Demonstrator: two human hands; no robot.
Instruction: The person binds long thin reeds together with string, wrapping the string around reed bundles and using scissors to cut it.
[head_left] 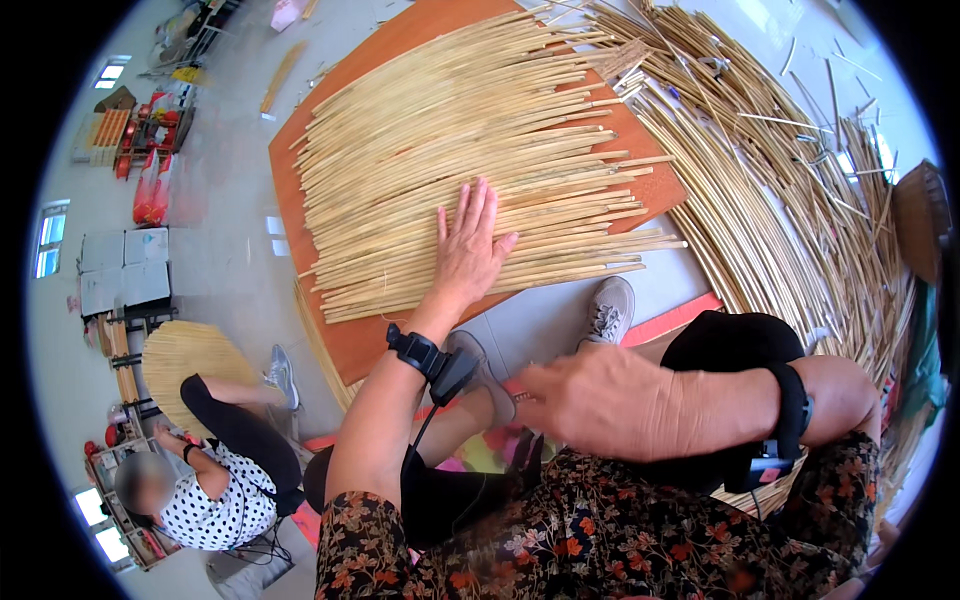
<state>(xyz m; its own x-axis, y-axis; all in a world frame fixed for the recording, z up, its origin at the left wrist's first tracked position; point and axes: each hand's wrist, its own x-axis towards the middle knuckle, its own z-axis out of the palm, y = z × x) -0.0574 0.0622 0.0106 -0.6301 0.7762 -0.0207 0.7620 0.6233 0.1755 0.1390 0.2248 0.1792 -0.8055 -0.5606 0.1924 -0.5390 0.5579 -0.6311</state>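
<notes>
My left hand (465, 240) lies open, fingers spread, on a broad layer of pale straw-coloured reed sticks (420, 130). These rest side by side on an orange-brown board (300, 250), their ends uneven at the right. My right hand (600, 400) is lower, over my lap, slightly blurred, with fingers curled; what it holds, if anything, I cannot make out. Black devices are strapped on both my wrists. My grey shoes (610, 310) are just below the board's edge.
Loose reed sticks (750, 170) lie in a large pile at the right, beside a brown basket (915, 215). At the lower left a seated co-worker (220, 500) works at a round straw-coloured mat (180, 360). Benches, boxes and red items (150, 190) line the left wall.
</notes>
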